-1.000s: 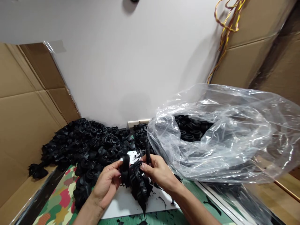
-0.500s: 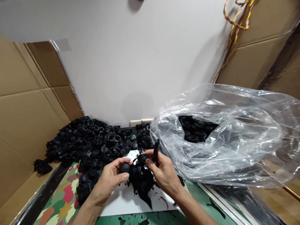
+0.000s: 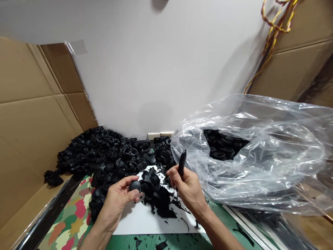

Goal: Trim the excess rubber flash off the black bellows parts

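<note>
My left hand (image 3: 118,198) pinches a black ribbed rubber part (image 3: 135,186) by its round end, over a white board (image 3: 145,222). My right hand (image 3: 187,189) is closed round a slim black tool (image 3: 181,161) that points up. Between the hands a cluster of joined black rubber parts (image 3: 156,194) lies on the board with trimmed black scraps around it. Behind it spreads a large heap of the same black rubber parts (image 3: 109,156).
A clear plastic bag (image 3: 260,156) holding more black parts fills the right side. Cardboard walls (image 3: 28,121) stand at the left and back right. Coloured wires (image 3: 273,31) hang at the upper right. A camouflage-patterned mat (image 3: 70,225) lies under the board.
The cluster of parts went from being held up in both hands down onto the board. My right hand drew away to the right with the tool. My left hand keeps one part's end.
</note>
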Motion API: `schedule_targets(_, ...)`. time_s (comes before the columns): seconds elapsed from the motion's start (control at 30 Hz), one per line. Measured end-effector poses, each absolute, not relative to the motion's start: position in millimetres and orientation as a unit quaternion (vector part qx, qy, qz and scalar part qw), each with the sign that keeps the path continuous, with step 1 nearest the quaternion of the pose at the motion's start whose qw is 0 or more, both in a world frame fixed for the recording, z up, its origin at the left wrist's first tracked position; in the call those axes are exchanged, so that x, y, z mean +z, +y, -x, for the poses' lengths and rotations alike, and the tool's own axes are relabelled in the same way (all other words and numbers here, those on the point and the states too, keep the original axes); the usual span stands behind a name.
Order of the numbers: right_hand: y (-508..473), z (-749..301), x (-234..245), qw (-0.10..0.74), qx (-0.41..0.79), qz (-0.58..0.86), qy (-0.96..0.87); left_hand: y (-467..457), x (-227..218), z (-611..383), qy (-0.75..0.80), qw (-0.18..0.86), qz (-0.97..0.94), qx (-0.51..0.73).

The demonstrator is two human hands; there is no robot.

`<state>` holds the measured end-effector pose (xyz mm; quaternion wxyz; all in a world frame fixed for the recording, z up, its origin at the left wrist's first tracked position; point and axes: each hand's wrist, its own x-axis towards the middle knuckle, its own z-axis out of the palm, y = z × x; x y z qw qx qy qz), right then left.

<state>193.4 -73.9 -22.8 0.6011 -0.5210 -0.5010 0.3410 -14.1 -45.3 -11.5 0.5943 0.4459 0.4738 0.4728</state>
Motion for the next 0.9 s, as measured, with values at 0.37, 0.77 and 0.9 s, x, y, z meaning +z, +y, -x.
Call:
schedule_targets(0.37,-75.3,-148.0,-2.3,0.584,0.34,0.43,-0.599,-56.0,-0.1,-9.0,0.412,0.7,-0.363,0.457)
schedule_targets(0.77,-62.0,-143.2,-22.2,0.64,0.433,0.451,-0.446,-63.9,-2.9,-15.9,0.429,0.636,-0.415,0.489)
schedule_targets(0.9,-58.0,-142.2,-24.1,0.618,0.467,0.456,-0.44,-64.7,-4.8,-15.2,0.453,0.607,-0.397,0.518)
